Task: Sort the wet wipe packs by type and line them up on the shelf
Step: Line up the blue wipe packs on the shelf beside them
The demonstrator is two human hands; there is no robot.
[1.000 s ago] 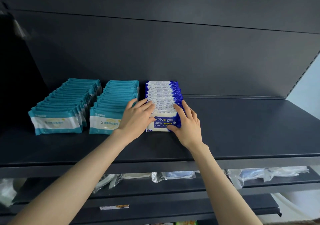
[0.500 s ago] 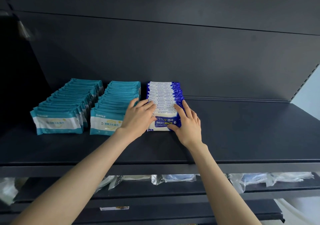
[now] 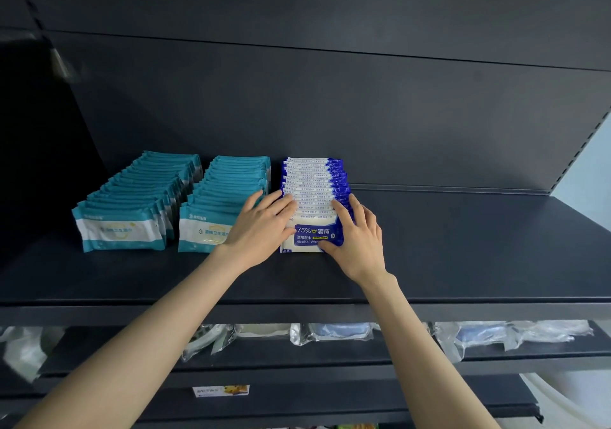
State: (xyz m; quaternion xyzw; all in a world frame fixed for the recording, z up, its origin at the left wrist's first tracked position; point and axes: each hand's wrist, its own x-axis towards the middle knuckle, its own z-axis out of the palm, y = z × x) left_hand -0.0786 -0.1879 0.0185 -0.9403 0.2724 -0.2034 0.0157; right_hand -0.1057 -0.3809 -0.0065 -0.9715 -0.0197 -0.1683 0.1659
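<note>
Between the hands, blue wipe row on shelf

One head-worn wide-angle view faces the dark shelf head-on from close by (its top surface seen only slightly from above), with a lower shelf along the frame's bottom.

On the shelf three rows of packs run front to back, side by side: left row, middle row, right row. The left hand and right hand flank the right row's front end. Bags lie on the lower shelf beneath
</note>
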